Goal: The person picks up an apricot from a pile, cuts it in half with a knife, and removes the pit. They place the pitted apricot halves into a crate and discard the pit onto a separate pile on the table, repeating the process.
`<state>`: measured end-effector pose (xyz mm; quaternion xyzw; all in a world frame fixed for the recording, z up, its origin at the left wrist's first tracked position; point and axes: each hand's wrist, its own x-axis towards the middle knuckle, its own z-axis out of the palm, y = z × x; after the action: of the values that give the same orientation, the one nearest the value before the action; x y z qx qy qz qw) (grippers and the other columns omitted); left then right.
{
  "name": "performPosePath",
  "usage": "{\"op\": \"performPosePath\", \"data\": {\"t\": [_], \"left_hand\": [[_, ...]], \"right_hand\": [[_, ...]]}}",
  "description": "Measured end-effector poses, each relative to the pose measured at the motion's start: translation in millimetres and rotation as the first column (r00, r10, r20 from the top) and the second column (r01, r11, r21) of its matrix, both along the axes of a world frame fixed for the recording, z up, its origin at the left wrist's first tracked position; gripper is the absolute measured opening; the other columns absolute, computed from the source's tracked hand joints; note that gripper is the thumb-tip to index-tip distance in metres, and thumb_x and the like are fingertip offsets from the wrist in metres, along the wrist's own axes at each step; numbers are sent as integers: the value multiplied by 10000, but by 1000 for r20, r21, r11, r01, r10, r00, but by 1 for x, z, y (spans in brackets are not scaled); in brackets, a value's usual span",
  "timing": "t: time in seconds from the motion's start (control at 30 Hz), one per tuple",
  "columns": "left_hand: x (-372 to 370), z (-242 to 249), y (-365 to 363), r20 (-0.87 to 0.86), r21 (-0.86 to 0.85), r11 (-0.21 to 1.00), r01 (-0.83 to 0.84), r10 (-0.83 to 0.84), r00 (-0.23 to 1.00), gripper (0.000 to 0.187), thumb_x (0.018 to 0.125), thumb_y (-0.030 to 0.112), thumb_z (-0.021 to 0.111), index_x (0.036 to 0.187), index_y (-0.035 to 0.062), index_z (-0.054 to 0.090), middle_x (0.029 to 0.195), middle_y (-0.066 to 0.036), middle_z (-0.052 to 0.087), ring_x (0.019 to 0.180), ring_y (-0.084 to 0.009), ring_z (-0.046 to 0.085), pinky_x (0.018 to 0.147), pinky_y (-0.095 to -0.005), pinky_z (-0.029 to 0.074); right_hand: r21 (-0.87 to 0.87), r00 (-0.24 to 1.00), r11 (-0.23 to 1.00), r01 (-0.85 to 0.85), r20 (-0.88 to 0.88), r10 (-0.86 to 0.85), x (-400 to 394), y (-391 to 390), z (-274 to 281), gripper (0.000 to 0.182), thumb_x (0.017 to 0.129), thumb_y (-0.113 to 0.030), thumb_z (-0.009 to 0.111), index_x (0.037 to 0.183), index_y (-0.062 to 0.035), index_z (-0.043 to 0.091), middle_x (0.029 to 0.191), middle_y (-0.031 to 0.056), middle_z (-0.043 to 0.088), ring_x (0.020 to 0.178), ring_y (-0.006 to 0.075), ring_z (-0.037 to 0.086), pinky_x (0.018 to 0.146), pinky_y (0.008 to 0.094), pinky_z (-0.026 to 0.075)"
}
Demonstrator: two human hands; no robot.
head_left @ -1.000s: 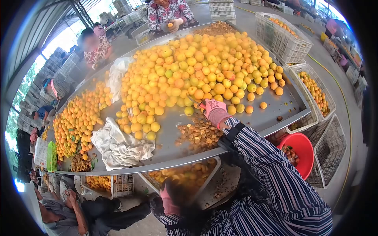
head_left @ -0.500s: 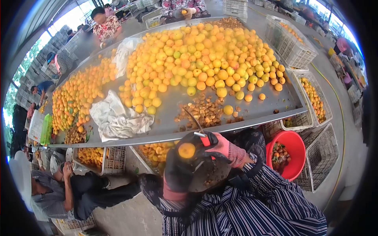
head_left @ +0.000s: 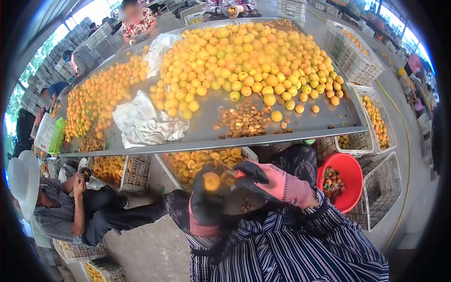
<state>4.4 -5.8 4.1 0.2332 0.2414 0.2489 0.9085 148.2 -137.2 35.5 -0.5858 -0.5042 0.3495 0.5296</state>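
My left hand (head_left: 206, 197), in a black and pink glove, holds an orange-yellow fruit (head_left: 211, 181) over my lap. My right hand (head_left: 265, 180), gloved the same way, is closed on a knife with a red handle (head_left: 239, 174); its thin blade (head_left: 224, 164) points up and left, above the fruit. Beyond both hands, a crate of cut fruit (head_left: 251, 154) sits under the edge of the metal table (head_left: 206, 141). On the table lie a large heap of whole fruit (head_left: 244, 56) and a small pile of brown pits (head_left: 244, 118).
White cloths (head_left: 145, 123) lie on the table. A red bucket (head_left: 358, 188) with scraps stands at the right, beside crates (head_left: 383, 188). A person in a white hat (head_left: 24, 185) sits at the left; other people are across the table. A yellow hose (head_left: 408, 155) runs along the floor.
The knife has moved left and its blade now slants toward the crate. Both hands are slightly farther left. The view has shifted, showing more of the crate of cut fruit.
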Motion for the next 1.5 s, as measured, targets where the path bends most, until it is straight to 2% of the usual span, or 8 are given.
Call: {"op": "performPosePath", "data": {"t": [0.17, 0.5, 0.57, 0.87, 1.03, 1.17, 1.23, 1.5], "left_hand": [[-7, -21, -5, -59, 373, 925, 69, -50, 997, 521, 871, 420, 543, 1258, 88, 433, 1073, -91, 571, 800, -158, 570, 658, -291, 470], [-18, 2, -12, 57, 217, 962, 167, -183, 981, 613, 853, 396, 570, 1278, -9, 393, 1119, -119, 542, 958, -203, 565, 758, -286, 480], [-17, 11, -14, -208, 607, 763, 224, -120, 971, 560, 864, 344, 562, 1264, -17, 410, 1124, -122, 537, 985, -208, 557, 816, -297, 467], [-12, 4, -20, -171, 310, 929, 204, -157, 973, 466, 896, 290, 525, 1243, -11, 445, 1106, -112, 556, 1009, -197, 551, 822, -311, 469], [-18, -4, -12, -26, 372, 926, 60, -55, 998, 476, 889, 334, 537, 1250, 38, 449, 1110, -109, 572, 912, -176, 575, 691, -291, 500], [-13, 4, -13, 89, 282, 959, 13, -40, 995, 534, 851, 315, 601, 1276, 48, 418, 1124, -111, 559, 937, -213, 569, 791, -341, 483], [-9, 12, -12, 113, 267, 963, -25, -6, 994, 586, 823, 298, 642, 1291, 46, 394, 1153, -122, 536, 961, -238, 556, 849, -376, 456], [-17, 13, -7, 143, 328, 945, 19, -70, 987, 736, 779, 412, 664, 1318, 21, 351, 1188, -131, 511, 1062, -275, 528, 900, -387, 444]], "right_hand": [[58, 993, 994, 88, -84, -83, -22, -5, -6, 415, 842, -78, 514, 1241, 11, 444, 1165, 145, 560, 1102, 237, 533, 938, 326, 398], [-58, 1000, 998, 19, 5, -19, -26, -3, -8, 415, 836, -121, 537, 1225, 7, 469, 1076, 128, 616, 975, 265, 587, 856, 325, 444], [-64, 998, 997, 43, 48, -40, -25, -3, -6, 426, 828, -102, 541, 1232, 8, 461, 1091, 122, 613, 985, 273, 584, 861, 323, 443], [-148, 954, 988, 36, 299, 10, -21, -4, -12, 458, 773, -80, 569, 1211, -8, 457, 1129, 146, 578, 974, 308, 577, 825, 352, 465], [-201, 619, 726, 657, 693, -369, 16, -7, -6, 330, 795, -121, 574, 1112, -63, 501, 953, 115, 624, 897, 305, 606, 749, 362, 493], [6, 971, 972, 236, -24, -236, 7, -19, -24, 468, 788, 32, 515, 1246, 21, 425, 1122, 182, 583, 1049, 294, 569, 885, 320, 444], [34, 992, 994, 105, -80, -102, -12, -19, -10, 412, 829, -106, 513, 1217, 21, 457, 1067, 119, 610, 995, 166, 569, 859, 284, 435], [-36, 997, 998, -50, 61, 52, -32, -12, 0, 439, 774, -58, 522, 1203, 15, 460, 1073, 195, 574, 1025, 357, 536, 847, 340, 460]]}}
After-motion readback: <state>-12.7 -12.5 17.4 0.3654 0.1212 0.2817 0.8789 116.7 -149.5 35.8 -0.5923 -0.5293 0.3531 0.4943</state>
